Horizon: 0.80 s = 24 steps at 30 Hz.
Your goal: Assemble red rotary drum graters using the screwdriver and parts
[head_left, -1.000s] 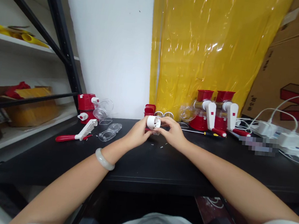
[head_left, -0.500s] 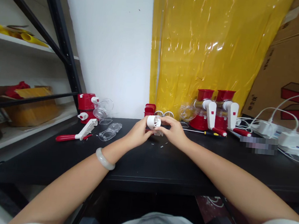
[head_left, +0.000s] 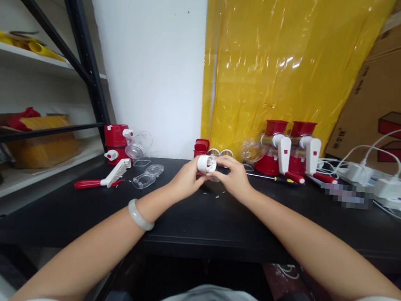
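Note:
A short white plastic cylinder (head_left: 204, 163), its hollow end turned to the right, is held above the black table (head_left: 210, 227). My left hand (head_left: 186, 178) grips it from the left, a bracelet on that wrist. My right hand (head_left: 232, 176) has thumb and fingers closed at the cylinder's open end; whether they pinch a smaller piece there is hidden. Small white scraps (head_left: 217, 196) lie on the table just below the hands. Behind the cylinder are a red part (head_left: 201, 146) and metal-looking rings (head_left: 226, 153).
At left stand a red device (head_left: 115, 137), a red-handled white crank (head_left: 101, 182) and clear plastic parts (head_left: 148, 176). At right are two red-and-white crank devices (head_left: 275, 148), a screwdriver (head_left: 284, 180) and white chargers with cables (head_left: 390, 187). Black shelving (head_left: 85, 59) rises at far left.
The view has shifted very slightly. Both hands stay around the white cylinder, and the small clear piece seen beneath it earlier now shows less.

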### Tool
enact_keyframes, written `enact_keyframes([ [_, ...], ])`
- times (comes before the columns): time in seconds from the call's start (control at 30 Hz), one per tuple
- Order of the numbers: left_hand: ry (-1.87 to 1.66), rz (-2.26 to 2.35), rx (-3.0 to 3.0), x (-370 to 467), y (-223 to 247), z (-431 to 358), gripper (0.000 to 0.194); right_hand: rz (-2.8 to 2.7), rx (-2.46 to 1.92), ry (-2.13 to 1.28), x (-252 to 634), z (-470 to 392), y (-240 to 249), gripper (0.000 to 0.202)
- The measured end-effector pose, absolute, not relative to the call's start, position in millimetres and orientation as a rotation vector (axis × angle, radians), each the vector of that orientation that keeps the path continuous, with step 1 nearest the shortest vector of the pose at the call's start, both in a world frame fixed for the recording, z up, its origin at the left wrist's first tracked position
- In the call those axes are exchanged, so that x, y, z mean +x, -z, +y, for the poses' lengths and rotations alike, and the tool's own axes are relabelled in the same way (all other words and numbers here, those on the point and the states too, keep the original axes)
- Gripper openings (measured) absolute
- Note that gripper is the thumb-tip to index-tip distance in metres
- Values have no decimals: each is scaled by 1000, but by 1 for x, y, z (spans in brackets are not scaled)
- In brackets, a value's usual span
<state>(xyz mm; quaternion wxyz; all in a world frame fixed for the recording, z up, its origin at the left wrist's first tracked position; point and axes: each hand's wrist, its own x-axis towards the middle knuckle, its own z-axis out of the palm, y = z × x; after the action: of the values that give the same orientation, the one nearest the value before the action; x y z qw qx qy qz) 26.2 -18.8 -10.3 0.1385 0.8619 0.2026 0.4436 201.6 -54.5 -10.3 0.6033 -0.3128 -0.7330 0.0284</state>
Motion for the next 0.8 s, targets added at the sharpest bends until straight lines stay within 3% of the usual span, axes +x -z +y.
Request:
enact_keyframes([
  [0.6,-1350,563,2313,32,7,-33,60,-1736,-729,71,195,-61,10,30],
  [0.8,-1319,552,1839,37,2,-26,54,-1712,-690,-35,202,-51,6,31],
])
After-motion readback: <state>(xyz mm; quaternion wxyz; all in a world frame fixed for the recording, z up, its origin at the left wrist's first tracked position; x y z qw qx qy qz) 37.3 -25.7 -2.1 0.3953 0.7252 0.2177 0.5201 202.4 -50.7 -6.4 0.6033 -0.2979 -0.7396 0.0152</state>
